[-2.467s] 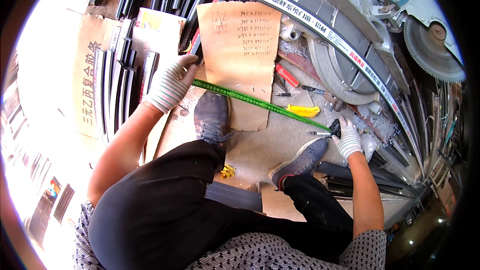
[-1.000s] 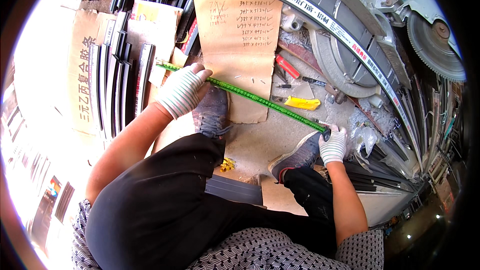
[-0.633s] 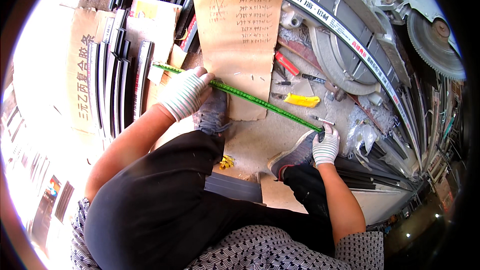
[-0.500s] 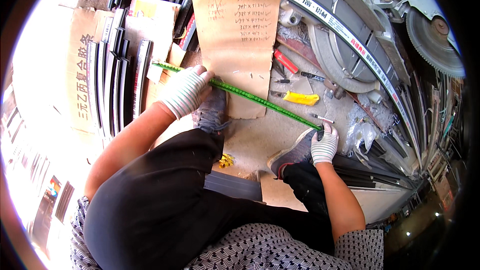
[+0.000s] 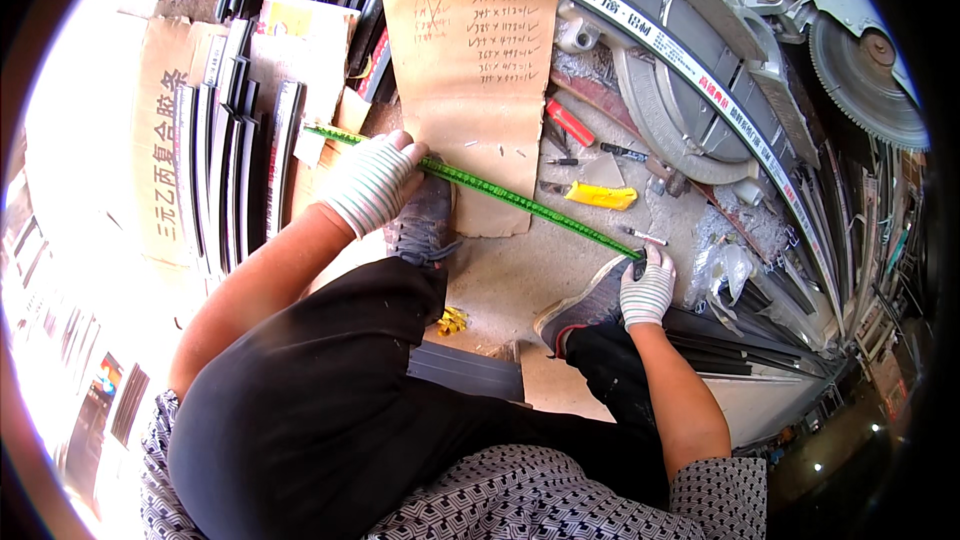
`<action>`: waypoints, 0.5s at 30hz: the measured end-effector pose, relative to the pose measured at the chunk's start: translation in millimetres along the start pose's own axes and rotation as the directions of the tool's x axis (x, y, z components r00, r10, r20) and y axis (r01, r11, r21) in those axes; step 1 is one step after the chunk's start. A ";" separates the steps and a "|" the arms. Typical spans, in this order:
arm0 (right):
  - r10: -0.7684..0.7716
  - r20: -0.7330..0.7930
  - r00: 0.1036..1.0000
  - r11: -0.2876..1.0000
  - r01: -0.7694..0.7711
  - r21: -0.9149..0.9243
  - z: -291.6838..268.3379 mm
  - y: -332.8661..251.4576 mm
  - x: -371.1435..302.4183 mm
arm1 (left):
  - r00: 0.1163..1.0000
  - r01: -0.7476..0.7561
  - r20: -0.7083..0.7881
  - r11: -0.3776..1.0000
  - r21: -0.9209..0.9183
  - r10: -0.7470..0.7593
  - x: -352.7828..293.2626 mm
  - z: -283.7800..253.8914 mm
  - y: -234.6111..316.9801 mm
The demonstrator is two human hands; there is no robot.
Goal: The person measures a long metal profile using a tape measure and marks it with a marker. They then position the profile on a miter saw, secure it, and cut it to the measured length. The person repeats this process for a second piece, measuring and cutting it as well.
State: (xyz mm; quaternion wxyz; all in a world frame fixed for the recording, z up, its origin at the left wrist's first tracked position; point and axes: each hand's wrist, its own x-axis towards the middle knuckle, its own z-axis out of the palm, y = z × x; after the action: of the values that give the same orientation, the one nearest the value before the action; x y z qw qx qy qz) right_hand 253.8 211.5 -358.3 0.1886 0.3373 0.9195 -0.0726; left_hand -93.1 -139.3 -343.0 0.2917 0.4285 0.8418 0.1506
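Note:
A green tape measure (image 5: 530, 205) is stretched slantwise in front of me, from upper left to lower right. My left hand (image 5: 372, 183), in a striped white glove, is closed around its blade, whose end sticks out past the fingers. At the other end my right hand (image 5: 648, 290), gloved the same way, grips the tape's dark case, mostly hidden by the fingers. Beneath the blade lies a sheet of brown cardboard (image 5: 470, 50) with handwritten figures, partly covered by the tape. My shoes (image 5: 590, 305) stand close to both hands.
A yellow-handled utility knife (image 5: 602, 197), a red-handled tool (image 5: 571, 123) and markers (image 5: 624, 152) lie right of the cardboard. Dark profile strips (image 5: 235, 150) rest on cardboard at left. A circular saw blade (image 5: 868, 80) stands at upper right, beyond a long grey profile (image 5: 690, 60).
Hardly anything differs. My right hand has shifted very slightly left; the tape and my left hand keep their places.

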 end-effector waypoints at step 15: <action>0.008 0.004 1.000 1.000 -0.008 0.009 0.1 -2.0 0.7 | 1.000 0.006 0.003 1.000 -0.001 -0.006 -0.9 1.7 -2.6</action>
State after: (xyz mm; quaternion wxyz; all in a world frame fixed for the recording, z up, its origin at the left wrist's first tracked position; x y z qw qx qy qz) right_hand 252.1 210.3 -358.7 0.1891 0.3418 0.9174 -0.0765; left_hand -93.4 -141.6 -345.4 0.2933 0.4262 0.8426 0.1494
